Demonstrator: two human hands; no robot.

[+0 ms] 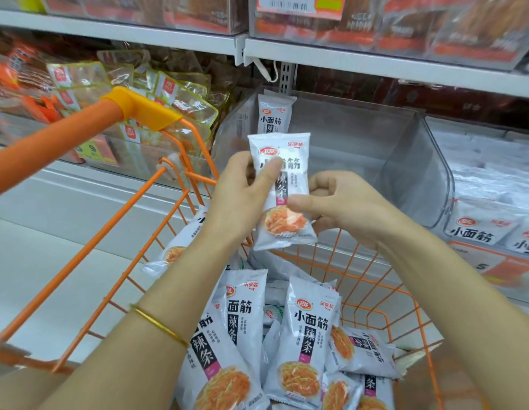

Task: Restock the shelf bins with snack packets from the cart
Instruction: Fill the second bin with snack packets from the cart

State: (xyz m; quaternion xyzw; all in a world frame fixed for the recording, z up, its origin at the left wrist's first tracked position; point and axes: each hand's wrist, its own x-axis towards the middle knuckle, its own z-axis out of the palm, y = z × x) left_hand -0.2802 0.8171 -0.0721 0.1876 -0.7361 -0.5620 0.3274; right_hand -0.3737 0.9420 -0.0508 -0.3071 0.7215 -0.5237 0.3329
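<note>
above the cart: one packet held in both hands

above the orange wire cart [156, 208], a flat, glossy white snack packet [282, 190] is held upright, label facing the camera, with crimped seals at its top and bottom edges. black characters run down its face, and an orange food picture fills its lower part.

left hand [242, 199]: raised from lower left, clamped on the packet's left edge, thumb pressed across the upper printed face. a thin gold bangle [159, 325] circles the forearm.

right hand [340, 202]: raised from lower right, closed on the packet's right edge, thumb on the front at mid height, remaining fingers curled behind.

behind the held packet stands a clear rigid plastic shelf bin [411, 161] with smooth, slightly clouded walls. one matching packet [274, 115] stands upright against its back left corner. a neighbouring bin [493, 214] to the right holds a stack of the same white packets.

inside the cart basket, loose packets [304, 344] of the same kind lie piled at mixed angles below the forearms. the cart handle [50, 143] is a smooth orange tube with a yellow plastic corner joint.
</note>
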